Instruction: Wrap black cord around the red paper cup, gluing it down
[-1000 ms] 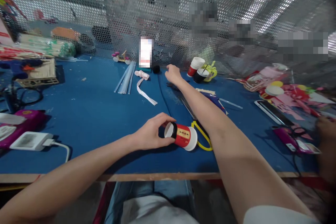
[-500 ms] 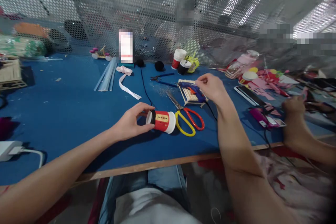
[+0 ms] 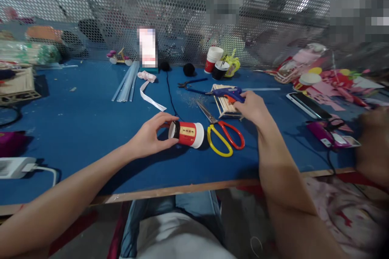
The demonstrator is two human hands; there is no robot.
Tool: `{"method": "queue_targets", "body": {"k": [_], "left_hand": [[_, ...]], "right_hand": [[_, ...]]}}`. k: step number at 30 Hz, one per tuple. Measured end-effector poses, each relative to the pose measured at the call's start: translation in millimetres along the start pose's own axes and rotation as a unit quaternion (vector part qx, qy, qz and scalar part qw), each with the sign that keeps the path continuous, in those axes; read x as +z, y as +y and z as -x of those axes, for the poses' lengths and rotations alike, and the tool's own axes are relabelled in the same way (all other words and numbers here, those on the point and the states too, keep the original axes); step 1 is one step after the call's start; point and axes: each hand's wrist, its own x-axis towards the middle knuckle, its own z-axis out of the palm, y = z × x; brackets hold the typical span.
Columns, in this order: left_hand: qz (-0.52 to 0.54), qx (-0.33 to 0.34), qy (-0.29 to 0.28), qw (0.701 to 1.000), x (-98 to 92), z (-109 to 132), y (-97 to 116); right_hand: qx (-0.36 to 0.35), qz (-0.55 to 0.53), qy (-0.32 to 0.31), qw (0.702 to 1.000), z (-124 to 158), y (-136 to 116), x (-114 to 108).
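Observation:
My left hand (image 3: 154, 135) grips a red and white paper cup (image 3: 190, 134) lying on its side, fingers and thumb around its end wrapped in black yarn. A black strand runs from there to a yarn ball (image 3: 164, 66). My right hand (image 3: 251, 107) is closed round the handle of a blue glue gun (image 3: 227, 92), which rests over a small rack of wooden sticks (image 3: 223, 106). A clear glue stick (image 3: 264, 89) sticks out from the gun's rear. Scissors (image 3: 216, 121) with yellow and red handles lie open between the cup and my right hand.
Pliers (image 3: 193, 87), a second black ball (image 3: 189, 69), stacked cups (image 3: 214, 58), white ribbon (image 3: 150, 99), glue sticks (image 3: 125, 85) and a lit phone (image 3: 147, 48) stand or lie further back. At right are another phone (image 3: 308, 105), a purple box (image 3: 328, 134) and another person's blurred arm (image 3: 373, 145).
My right hand has closed on the glue gun's handle, and the glue stick behind it now shows. The view has shifted slightly; my left hand still holds the cup.

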Motion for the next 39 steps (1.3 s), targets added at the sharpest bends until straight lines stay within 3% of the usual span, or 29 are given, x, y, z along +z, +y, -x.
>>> {"method": "queue_targets", "body": {"k": [4, 8, 10, 13, 15, 18, 22, 27, 31, 35, 39], "left_hand": [[0.011, 0.0, 0.003, 1.0, -0.8, -1.4, -0.1], [0.018, 0.002, 0.007, 1.0, -0.8, -1.7, -3.4], [0.017, 0.001, 0.006, 1.0, -0.5, -1.4, -5.4], [0.015, -0.001, 0.007, 1.0, -0.1, -1.1, -7.7], [0.015, 0.0, 0.009, 1.0, 0.2, -1.1, -8.5], [0.013, 0.001, 0.012, 1.0, 0.4, -0.9, -8.1], [0.012, -0.002, 0.013, 1.0, 0.8, -1.0, -5.9], [0.007, -0.009, 0.01, 1.0, 0.9, -1.5, -4.7], [0.0, -0.003, 0.007, 1.0, 0.9, -0.9, -5.4], [-0.008, 0.001, 0.01, 1.0, 1.3, -0.3, -5.6], [0.003, -0.001, 0.01, 1.0, 1.4, 0.0, -5.8]], "right_hand": [[0.048, -0.094, 0.03, 0.994, 9.9, -14.6, -15.5], [0.102, -0.185, -0.018, 0.977, 16.8, -26.4, -25.3], [0.121, -0.299, -0.033, 0.946, 18.0, -28.4, -23.8], [0.076, -0.467, -0.083, 0.877, 19.8, -30.8, -16.5], [0.05, -0.519, -0.126, 0.844, 21.6, -34.8, -10.6], [0.057, -0.545, -0.156, 0.822, 23.5, -42.8, -2.7], [0.056, -0.535, -0.098, 0.837, 21.9, -47.5, 3.2], [0.038, -0.421, -0.002, 0.906, 9.0, -35.9, 2.0], [0.12, -0.3, 0.098, 0.941, -9.8, -10.1, -4.6], [0.218, -0.293, 0.042, 0.93, -19.2, 14.9, -10.1], [0.234, -0.313, -0.032, 0.92, -20.1, 26.8, -9.7]]}}
